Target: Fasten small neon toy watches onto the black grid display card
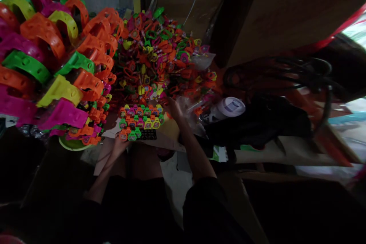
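Observation:
Rows of colourful plastic toy watches stand close together on a black slotted tray, whose front right part shows bare. My left hand is at the tray's front left corner, against an orange toy watch; its fingers are hidden by the watches. Over to the right, my right hand reaches to the near edge of a big heap of toy watches. Its fingers are dark and blurred among the heap, so whether it grips one does not show.
Stacked toy watches rise close on the left, above a yellow-green basin. A white-lidded cup and clear plastic bags lie to the right, beside black cloth. Cardboard boxes stand behind the heap.

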Demonstrator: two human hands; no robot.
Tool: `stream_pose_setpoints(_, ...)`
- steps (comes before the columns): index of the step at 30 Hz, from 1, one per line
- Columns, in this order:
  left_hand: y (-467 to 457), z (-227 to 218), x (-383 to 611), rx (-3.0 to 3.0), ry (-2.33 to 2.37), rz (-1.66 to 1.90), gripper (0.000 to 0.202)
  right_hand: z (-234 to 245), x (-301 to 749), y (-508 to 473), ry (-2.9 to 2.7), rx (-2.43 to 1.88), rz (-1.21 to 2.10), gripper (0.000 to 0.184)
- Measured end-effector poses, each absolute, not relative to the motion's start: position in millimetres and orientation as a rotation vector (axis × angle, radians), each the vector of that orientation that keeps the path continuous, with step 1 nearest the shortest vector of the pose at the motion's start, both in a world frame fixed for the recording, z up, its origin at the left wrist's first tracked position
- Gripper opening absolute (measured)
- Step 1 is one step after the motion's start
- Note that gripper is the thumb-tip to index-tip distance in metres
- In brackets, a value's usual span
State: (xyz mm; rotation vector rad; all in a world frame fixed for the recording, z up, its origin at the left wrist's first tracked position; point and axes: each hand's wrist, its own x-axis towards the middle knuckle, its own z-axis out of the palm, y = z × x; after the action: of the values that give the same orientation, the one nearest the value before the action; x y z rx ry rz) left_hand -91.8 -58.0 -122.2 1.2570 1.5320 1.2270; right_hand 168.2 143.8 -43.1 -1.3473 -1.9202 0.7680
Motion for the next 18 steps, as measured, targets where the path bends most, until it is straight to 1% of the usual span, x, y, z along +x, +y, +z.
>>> stream_pose_setpoints(3, -57.4, -119.6, -91.4, 1.264, 1.55, 1.213, 0.029, -17.9, 190.7, 127.3, -1.77, -1.398, 0.893, 0.042)
stream_pose_setpoints(6, -57.0, -117.2, -90.9, 1.294, 1.579, 1.17, 0.026, 20.9, 211.2, 94.5, -1.635, -1.364, 1.015, 0.046)
stream_pose_setpoints(9, -56.9, -115.9, -90.3, 1.355, 1.587, 1.17, 0.025, 57.3, 216.6, 53.2, -1.628, -1.32, 1.026, 0.044)
stream_pose_setpoints(11, -57.0, -115.7, -89.7, 1.384, 1.58, 1.17, 0.023, 68.3, 210.1, 28.1, -1.684, -1.251, 1.092, 0.041)
stream_pose_setpoints(14, -57.5, -115.7, -88.7, 1.406, 1.576, 1.158, 0.023, 57.6, 190.2, 2.3, -1.802, -1.107, 1.248, 0.038)
stream_pose_setpoints(18, -58.5, -115.8, -87.7, 1.415, 1.549, 1.2, 0.026, 12.7, 161.6, -10.0, -1.882, -1.044, 1.437, 0.036)
